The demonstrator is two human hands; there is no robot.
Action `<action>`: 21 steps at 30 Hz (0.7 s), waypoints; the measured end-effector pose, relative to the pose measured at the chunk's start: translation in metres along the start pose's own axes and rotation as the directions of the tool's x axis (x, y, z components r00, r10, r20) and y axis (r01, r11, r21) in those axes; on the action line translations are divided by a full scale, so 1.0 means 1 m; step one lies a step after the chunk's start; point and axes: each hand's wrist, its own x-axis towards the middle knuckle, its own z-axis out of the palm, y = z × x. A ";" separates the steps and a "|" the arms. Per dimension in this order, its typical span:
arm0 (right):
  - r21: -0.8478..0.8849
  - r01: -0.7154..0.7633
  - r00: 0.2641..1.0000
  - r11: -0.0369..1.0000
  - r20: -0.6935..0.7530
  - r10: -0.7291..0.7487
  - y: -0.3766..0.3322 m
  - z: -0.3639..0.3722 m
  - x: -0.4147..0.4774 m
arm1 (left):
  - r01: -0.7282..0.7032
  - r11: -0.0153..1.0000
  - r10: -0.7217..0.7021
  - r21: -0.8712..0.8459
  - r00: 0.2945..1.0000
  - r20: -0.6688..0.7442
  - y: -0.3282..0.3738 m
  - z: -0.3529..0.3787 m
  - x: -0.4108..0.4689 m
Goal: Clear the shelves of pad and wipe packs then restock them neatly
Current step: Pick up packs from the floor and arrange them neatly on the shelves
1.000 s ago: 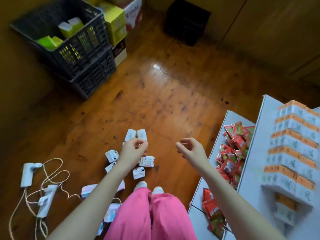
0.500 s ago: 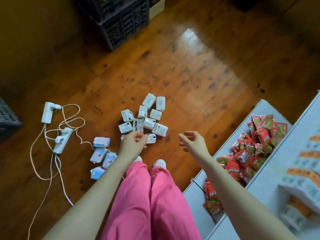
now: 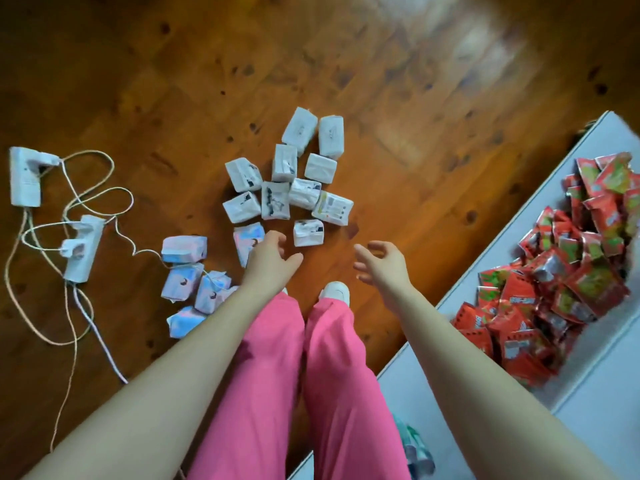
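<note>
Over the brown wooden floor [image 3: 398, 150], the left hand [image 3: 268, 259] reaches down with fingers loosely spread and empty, just beside a pink-and-blue soft pack [image 3: 246, 241] at the edge of a cluster of small white wrapped packs [image 3: 275, 199]. The right hand [image 3: 379, 263] hangs nearby, relaxed and holding nothing. Red foil sachets [image 3: 571, 289] are heaped on the pale grey shelf [image 3: 588, 410] at the right.

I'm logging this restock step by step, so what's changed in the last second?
The left hand has uncurled its fingers and now reaches open toward the white packs. The right hand stays open and empty. White packs, pastel packs and red sachets lie where they were.
</note>
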 end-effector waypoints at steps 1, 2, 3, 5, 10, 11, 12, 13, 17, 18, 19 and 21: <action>-0.025 0.009 1.000 1.000 0.002 -0.009 0.012 0.007 0.022 | -0.019 0.999 0.019 0.048 1.000 0.013 -0.008 0.014 0.022; -0.060 0.025 1.000 0.998 0.005 -0.024 0.024 0.013 0.043 | -0.045 0.995 0.042 0.089 0.999 0.028 -0.016 0.028 0.043; -0.101 0.051 0.999 0.994 0.005 -0.051 0.036 0.019 0.066 | -0.080 0.988 0.076 0.129 0.997 0.035 -0.024 0.043 0.065; -0.204 0.125 0.992 0.971 0.013 -0.125 0.058 0.030 0.113 | -0.154 0.960 0.147 0.235 0.988 0.047 -0.039 0.072 0.109; -0.523 0.329 0.942 0.786 0.122 -0.313 0.105 0.055 0.239 | -0.349 0.777 0.292 0.525 0.937 0.191 -0.071 0.140 0.210; -0.583 0.369 0.925 0.724 0.150 -0.350 0.112 0.060 0.263 | -0.380 0.718 0.305 0.583 0.925 0.227 -0.077 0.152 0.227; -0.646 0.399 0.907 0.650 0.177 -0.381 0.116 0.065 0.284 | -0.399 0.661 0.301 0.635 0.917 0.262 -0.083 0.163 0.242; -0.713 0.418 0.890 0.563 0.199 -0.409 0.120 0.071 0.304 | -0.405 0.614 0.285 0.677 0.914 0.289 -0.089 0.173 0.256; -0.869 0.421 0.856 0.261 0.285 -0.431 0.122 0.090 0.358 | -0.408 0.516 0.242 0.754 0.913 0.329 -0.110 0.196 0.295; -0.881 0.421 0.852 0.217 0.302 -0.428 0.121 0.094 0.366 | -0.414 0.509 0.262 0.755 0.910 0.322 -0.114 0.197 0.300; -0.886 0.420 0.848 0.197 0.305 -0.433 0.120 0.098 0.373 | -0.420 0.517 0.284 0.746 0.906 0.314 -0.118 0.198 0.304; -0.886 0.409 0.847 0.218 0.280 -0.452 0.118 0.103 0.381 | -0.428 0.600 0.314 0.676 0.903 0.292 -0.121 0.193 0.307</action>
